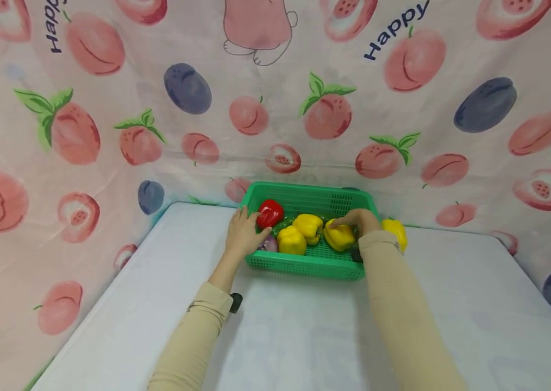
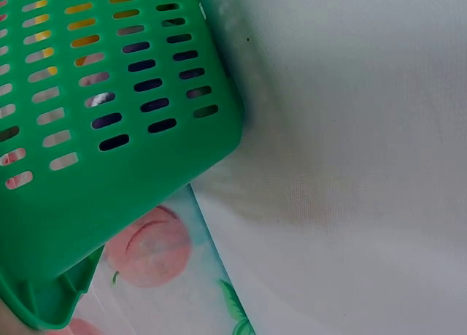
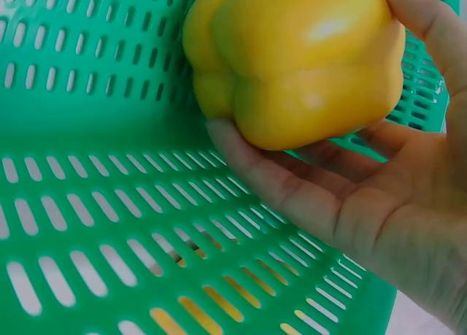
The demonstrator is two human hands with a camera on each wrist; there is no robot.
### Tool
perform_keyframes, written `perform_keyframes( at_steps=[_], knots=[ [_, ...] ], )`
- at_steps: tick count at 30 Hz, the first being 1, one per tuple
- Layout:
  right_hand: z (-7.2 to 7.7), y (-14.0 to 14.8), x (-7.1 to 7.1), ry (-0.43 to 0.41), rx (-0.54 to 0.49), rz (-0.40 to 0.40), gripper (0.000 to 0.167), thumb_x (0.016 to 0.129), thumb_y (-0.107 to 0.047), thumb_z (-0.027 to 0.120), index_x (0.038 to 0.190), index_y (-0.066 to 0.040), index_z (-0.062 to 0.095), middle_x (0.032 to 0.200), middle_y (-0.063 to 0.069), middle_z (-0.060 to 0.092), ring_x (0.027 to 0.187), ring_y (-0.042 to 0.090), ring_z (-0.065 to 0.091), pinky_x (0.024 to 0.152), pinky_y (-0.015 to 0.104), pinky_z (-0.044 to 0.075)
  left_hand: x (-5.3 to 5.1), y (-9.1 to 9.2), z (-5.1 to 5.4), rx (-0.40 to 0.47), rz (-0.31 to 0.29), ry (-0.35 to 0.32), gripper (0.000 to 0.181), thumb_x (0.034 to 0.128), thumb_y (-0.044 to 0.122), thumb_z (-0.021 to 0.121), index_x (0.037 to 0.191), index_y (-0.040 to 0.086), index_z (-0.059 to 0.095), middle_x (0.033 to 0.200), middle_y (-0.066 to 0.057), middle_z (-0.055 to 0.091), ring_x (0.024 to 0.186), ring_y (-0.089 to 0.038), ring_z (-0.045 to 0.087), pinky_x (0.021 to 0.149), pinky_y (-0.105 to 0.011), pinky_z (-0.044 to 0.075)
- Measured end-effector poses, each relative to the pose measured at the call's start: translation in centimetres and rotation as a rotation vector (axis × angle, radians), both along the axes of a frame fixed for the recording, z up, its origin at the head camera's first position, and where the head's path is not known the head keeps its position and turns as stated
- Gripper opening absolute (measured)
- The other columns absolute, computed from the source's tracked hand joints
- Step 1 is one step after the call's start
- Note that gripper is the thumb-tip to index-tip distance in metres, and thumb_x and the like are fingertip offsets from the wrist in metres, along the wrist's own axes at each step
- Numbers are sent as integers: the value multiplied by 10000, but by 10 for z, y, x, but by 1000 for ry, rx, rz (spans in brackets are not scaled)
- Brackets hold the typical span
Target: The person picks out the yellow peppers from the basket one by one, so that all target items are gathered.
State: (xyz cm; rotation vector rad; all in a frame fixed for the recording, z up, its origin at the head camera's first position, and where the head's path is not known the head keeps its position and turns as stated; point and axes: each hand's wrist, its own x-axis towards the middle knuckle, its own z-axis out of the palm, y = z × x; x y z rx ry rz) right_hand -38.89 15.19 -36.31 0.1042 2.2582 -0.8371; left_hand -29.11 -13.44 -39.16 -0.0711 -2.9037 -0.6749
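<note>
In the right wrist view my right hand [image 3: 394, 196] grips a yellow bell pepper [image 3: 314, 65], fingers under it and thumb on its far side. The head view has this pepper [image 1: 339, 235] in the right part of the green basket [image 1: 305, 266], below my right hand [image 1: 364, 220]. My left hand [image 1: 243, 234] rests on the basket's left rim, fingers spread, beside a red pepper [image 1: 270, 214]. In the left wrist view the basket's perforated wall [image 2: 146, 167] fills the upper left, and almost none of that hand shows.
Two more yellow peppers [image 1: 292, 240] [image 1: 307, 228], a purple item [image 1: 269, 244] and some green ones lie in the basket's left part. Another yellow pepper [image 1: 395, 233] is outside, by the right end. A fruit-print cloth [image 1: 275, 136] hangs behind the white table [image 1: 305, 336].
</note>
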Motion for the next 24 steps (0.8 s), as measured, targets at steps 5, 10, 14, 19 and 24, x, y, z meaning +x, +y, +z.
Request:
perform_keyframes(
  at_steps=[5, 10, 14, 19, 24],
  knots=[
    [2, 3, 1, 39, -88, -42, 877, 918, -348, 557, 1494, 24, 10, 1550, 265, 46, 1347, 455, 294, 1031, 516, 425, 0, 1, -1, 8, 0, -2, 588, 914, 438, 542, 1361, 61, 480, 1514, -266, 252, 1427, -422, 178, 1182, -504, 164],
    [7, 7, -1, 123, -121, -70, 882, 924, -318, 559, 1493, 27, -19, 1558, 258, 0, 1359, 470, 278, 1039, 528, 412, -2, 1, 0, 7, -3, -4, 582, 915, 436, 543, 1361, 67, 482, 1516, -262, 250, 1427, -420, 178, 1181, -506, 169],
    [14, 10, -4, 174, -146, -46, 859, 936, -313, 541, 1491, 33, -17, 1554, 265, -1, 1347, 481, 284, 1023, 534, 425, -3, 1, 1, 1, -3, 5, 584, 915, 439, 545, 1361, 67, 482, 1515, -263, 254, 1424, -421, 185, 1180, -505, 173],
    [23, 10, -5, 205, -167, -30, 873, 931, -322, 546, 1494, 17, -28, 1550, 275, 22, 1355, 474, 270, 1001, 549, 437, -3, 0, 1, -3, 1, 6, 588, 915, 445, 542, 1361, 67, 482, 1516, -261, 251, 1426, -417, 184, 1181, -503, 171],
    [31, 10, -5, 249, -162, -18, 943, 888, -382, 603, 1501, 4, -1, 1543, 278, 78, 1352, 453, 289, 973, 537, 465, -2, -1, -1, -9, 4, -2, 591, 916, 443, 539, 1365, 64, 476, 1518, -260, 249, 1425, -419, 186, 1180, -504, 172]
  ],
)
